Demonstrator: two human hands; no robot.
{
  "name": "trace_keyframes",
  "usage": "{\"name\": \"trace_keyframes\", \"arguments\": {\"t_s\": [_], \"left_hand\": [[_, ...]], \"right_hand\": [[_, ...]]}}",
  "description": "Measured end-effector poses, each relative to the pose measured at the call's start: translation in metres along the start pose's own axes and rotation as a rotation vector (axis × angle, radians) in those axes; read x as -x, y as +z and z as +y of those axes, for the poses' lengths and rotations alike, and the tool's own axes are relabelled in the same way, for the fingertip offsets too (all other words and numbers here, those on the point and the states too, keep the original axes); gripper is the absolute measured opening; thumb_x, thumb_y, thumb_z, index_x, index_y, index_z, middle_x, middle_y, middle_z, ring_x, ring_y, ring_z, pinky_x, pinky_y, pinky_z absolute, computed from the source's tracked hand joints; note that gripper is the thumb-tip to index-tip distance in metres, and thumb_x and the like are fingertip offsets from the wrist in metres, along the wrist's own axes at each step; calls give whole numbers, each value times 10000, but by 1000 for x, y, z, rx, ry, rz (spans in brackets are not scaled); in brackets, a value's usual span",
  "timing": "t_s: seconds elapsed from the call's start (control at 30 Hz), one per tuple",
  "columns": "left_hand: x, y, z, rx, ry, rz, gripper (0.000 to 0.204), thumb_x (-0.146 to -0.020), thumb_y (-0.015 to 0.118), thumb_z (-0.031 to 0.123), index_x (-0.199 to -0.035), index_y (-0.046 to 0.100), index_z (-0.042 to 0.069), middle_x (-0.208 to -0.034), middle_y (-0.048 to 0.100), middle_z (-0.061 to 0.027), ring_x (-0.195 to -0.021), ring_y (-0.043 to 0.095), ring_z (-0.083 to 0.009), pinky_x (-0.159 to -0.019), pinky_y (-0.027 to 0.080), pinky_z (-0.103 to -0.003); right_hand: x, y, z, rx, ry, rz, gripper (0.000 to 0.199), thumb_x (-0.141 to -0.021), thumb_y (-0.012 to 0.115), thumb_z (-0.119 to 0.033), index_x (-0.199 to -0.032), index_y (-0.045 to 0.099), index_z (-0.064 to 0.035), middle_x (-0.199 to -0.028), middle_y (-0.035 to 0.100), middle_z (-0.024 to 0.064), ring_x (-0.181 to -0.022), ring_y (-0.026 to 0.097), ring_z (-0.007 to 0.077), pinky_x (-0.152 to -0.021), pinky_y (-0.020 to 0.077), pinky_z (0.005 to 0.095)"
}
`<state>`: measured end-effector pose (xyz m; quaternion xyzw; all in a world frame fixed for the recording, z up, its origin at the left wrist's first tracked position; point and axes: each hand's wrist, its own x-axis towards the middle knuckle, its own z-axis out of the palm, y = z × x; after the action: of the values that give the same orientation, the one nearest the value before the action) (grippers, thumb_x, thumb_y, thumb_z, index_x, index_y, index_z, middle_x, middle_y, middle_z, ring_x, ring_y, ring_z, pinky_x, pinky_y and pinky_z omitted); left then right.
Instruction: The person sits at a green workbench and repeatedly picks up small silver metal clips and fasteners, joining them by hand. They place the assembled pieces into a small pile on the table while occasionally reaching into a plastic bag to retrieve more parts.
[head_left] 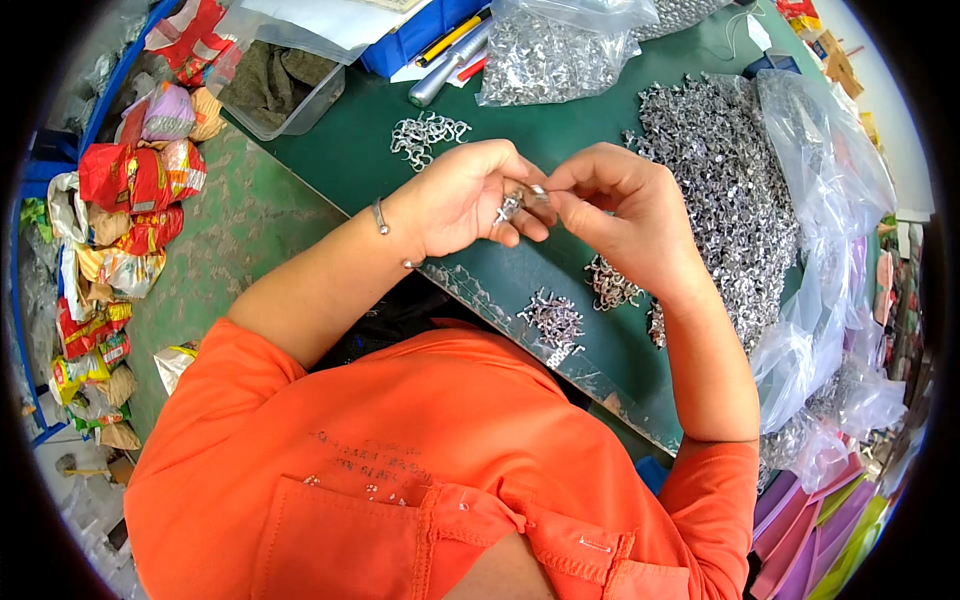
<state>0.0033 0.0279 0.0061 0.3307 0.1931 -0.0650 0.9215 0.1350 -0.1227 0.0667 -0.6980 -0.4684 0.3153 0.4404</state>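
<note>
My left hand (pixel 470 195) and my right hand (pixel 622 210) meet above the green table (pixel 350 150), fingertips together. Both pinch a small silver metal clip (pixel 518 200) between them. A thin silver bangle (pixel 380 216) circles my left wrist. Under my hands lie small heaps of the same metal clips (pixel 553 318), and another cluster (pixel 426 134) rests farther back. A large heap of silver metal parts (pixel 722 190) spreads on clear plastic just right of my right hand.
A clear bag of metal parts (pixel 545 50) and a blue tray with pens (pixel 425 35) stand at the back. A clear plastic tub (pixel 285 80) sits back left. Crumpled snack wrappers (pixel 130 200) pile on the floor at left. Clear plastic sheeting (pixel 830 170) drapes right.
</note>
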Motion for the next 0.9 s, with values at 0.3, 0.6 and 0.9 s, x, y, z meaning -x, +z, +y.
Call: {"name": "trace_keyframes", "arguments": {"t_s": [0.3,0.6,0.9], "left_hand": [[16,3,3,-90,97,87,295,-982,500,92,-1200,560,-97,-1113,645,-223,-999,676,-273,-805,587,-329],[19,19,-35,384,-123,-126,472,-1035,402,237,-1356,440,-107,-1256,599,-225,-1194,587,-320,-1079,438,-490],[24,34,-50,285,-171,-147,413,-1016,434,156,-1330,482,-108,-1252,605,-212,-1188,597,-297,-1046,474,-464]], "right_hand": [[24,-16,23,263,38,154,87,-816,676,-13,-901,676,6,-766,647,77,-666,618,141,-598,497,276],[73,28,17,211,-147,333,212,-807,699,47,-1009,659,-3,-888,616,122,-766,634,253,-669,518,328],[102,36,25,235,-156,442,175,-776,706,58,-934,653,2,-863,590,119,-802,594,288,-682,486,368]]}}
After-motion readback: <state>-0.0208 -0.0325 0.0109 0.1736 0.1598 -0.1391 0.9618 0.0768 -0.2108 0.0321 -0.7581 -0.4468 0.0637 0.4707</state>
